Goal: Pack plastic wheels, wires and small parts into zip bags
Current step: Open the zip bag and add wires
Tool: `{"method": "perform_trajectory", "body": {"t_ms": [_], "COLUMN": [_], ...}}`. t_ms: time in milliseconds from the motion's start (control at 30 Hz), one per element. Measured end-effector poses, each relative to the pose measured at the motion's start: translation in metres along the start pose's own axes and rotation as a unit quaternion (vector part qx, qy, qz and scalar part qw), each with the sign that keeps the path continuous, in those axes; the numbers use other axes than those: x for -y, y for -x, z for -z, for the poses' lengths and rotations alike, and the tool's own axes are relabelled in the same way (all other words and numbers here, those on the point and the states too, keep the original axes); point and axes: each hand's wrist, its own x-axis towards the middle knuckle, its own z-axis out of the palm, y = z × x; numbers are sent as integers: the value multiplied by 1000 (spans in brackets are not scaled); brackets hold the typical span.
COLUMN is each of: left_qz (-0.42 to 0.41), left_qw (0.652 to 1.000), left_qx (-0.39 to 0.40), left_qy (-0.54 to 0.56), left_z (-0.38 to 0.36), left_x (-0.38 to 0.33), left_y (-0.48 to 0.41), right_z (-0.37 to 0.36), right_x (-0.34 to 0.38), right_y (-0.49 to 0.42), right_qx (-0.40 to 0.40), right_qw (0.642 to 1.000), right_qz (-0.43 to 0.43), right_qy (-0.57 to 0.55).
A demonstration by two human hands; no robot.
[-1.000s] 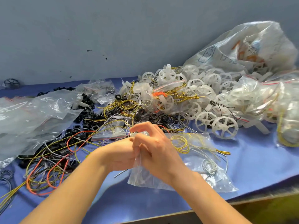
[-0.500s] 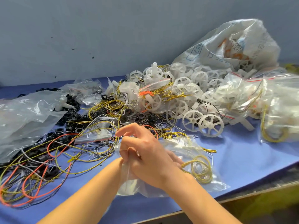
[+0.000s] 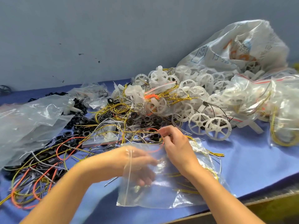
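Your left hand (image 3: 139, 164) sat inside the bag (image 3: 161, 198), grasp unclear; right hand (image 3: 176, 146), at 1 o'clock, pinched orange wire (image 3: 163, 142).

Soft, even light; glare on the clear bags (image 3: 32, 115), left hand (image 3: 139, 164) motion-blurred, edges bowed.

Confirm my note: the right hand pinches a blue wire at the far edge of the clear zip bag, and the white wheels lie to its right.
Not quite: the wire is orange, not blue. In the head view the right hand pinches an orange wire at the far edge of the clear zip bag, and the white wheels lie to its right.
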Motion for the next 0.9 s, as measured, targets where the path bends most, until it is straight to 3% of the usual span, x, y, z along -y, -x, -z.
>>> {"method": "perform_trajectory", "body": {"t_ms": [67, 100, 233, 400, 633, 767, 900], "left_qz": [-40, -67, -202, -214, -234, -130, -55], "left_qw": [998, 991, 919, 873, 818, 833, 793], "left_qx": [-43, -108, -337, -416, -457, -324, -254], "left_qy": [-37, -42, 17, -137, -259, -428, -551], "left_z": [34, 46, 83, 119, 134, 130, 148], "left_x": [0, -5, -54, -131, -218, -243, -238], "left_y": [35, 43, 13, -95, -195, -226, -228], "right_z": [0, 2, 7, 0, 2, 5, 10], "right_x": [2, 4, 13, 22, 11, 0, -9], "right_y": [-3, -6, -22, -34, -59, -70, -76], "right_qx": [2, -1, -40, -53, -52, -54, -51], "right_qw": [1000, 1000, 993, 984, 974, 968, 969], "right_qz": [-13, -22, -52, -68, -92, -111, -113], "right_qy": [-6, -19, -99, -158, -202, -217, -214]}}
